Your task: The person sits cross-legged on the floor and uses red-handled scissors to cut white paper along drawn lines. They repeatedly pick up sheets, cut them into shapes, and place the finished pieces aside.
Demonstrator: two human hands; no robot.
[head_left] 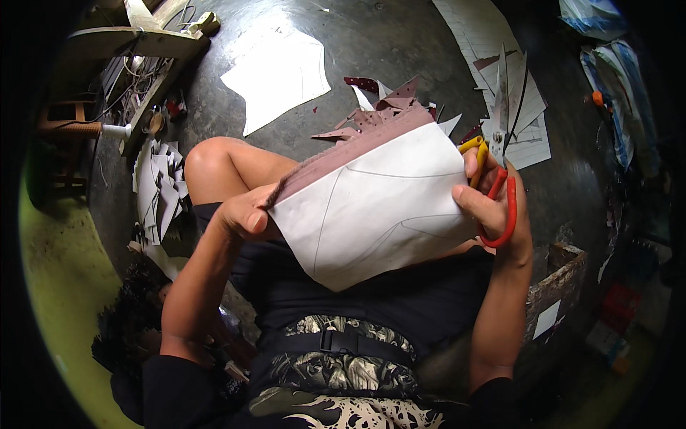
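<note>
A sheet of mauve material with a white face [371,207], marked with curved pencil lines, is held up over my lap. Its mauve strip shows along the upper edge. My left hand [250,214] grips the sheet's left corner, thumb in front and the other fingers hidden behind. At the right edge, my right hand [493,200] pinches the sheet and also holds scissors [498,136] with red and yellow covered handles. Their blades point away from me, slightly parted. Mauve scraps [386,111] with dark holes lie just beyond the sheet.
A white cut pattern piece [282,82] lies on the dark floor ahead. Larger marked sheets [493,50] are at the far right. White offcuts [153,189] pile up at left, near a wooden frame [128,43] with cables. A worn wooden box [557,279] stands at right.
</note>
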